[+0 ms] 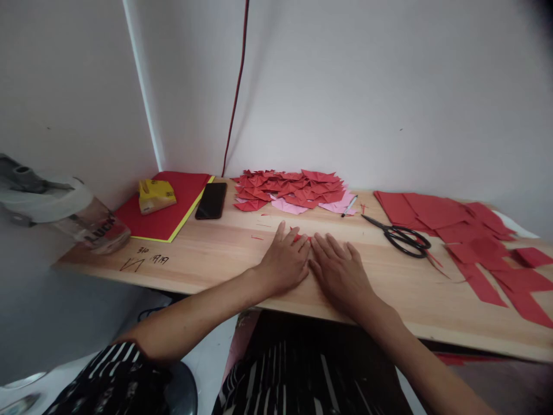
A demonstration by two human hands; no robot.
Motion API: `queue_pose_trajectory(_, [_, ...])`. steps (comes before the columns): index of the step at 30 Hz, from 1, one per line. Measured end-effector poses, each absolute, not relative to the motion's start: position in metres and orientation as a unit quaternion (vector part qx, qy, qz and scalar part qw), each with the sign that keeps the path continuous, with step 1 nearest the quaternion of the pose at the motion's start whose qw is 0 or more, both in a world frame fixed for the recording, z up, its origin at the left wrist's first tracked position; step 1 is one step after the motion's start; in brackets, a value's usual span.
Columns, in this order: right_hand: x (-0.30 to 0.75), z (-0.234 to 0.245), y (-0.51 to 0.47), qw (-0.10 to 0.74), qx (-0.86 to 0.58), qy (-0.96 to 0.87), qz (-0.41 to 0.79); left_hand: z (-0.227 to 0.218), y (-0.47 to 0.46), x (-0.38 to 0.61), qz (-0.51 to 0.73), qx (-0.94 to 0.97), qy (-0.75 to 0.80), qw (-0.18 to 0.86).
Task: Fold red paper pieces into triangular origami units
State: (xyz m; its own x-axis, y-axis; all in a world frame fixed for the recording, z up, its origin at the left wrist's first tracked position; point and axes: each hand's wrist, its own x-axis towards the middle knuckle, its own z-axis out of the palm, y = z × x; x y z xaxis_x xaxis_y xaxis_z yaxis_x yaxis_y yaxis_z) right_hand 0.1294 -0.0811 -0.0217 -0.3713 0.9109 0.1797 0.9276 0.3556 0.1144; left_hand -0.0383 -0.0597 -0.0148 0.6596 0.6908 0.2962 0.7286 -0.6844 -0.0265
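A small piece of red paper [297, 236] lies on the wooden table, mostly hidden beneath my fingertips. My left hand [286, 259] rests palm down over its left side, fingers stretched out and slightly spread. From the right, my right hand [341, 271] lies flat beside it, with its fingertips on the paper's right edge. The two hands nearly touch at the thumbs. Just beyond them is a heap of folded red paper pieces [294, 187], with a few pink folded pieces [287, 206] along its front edge.
Black-handled scissors [408, 241] and a pen [349, 206] lie to the right. Red paper sheets [479, 248] cover the table's right end. At left are a phone [211, 200], a yellow packet [157, 196] on red and yellow sheets [184, 199], and a clear bottle [93, 225].
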Motion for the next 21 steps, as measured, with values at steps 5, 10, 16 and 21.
queue_pose_trajectory(5, [0.135, -0.019, -0.082, 0.041, -0.564, -0.818, -0.106, -0.015, -0.061, -0.038, -0.143, -0.905, -0.394, 0.072])
queue_pose_trajectory(10, [0.134, -0.006, -0.074, 0.047, -0.567, -0.819, -0.079, -0.013, -0.060, -0.042, -0.160, -0.904, -0.396, 0.035])
queue_pose_trajectory(16, [0.132, 0.002, -0.057, 0.070, -0.570, -0.816, -0.060, -0.014, -0.046, -0.053, -0.233, -0.872, -0.429, -0.028])
queue_pose_trajectory(21, [0.137, -0.002, -0.043, 0.094, -0.564, -0.820, -0.043, -0.002, -0.031, -0.059, -0.240, -0.848, -0.467, -0.072])
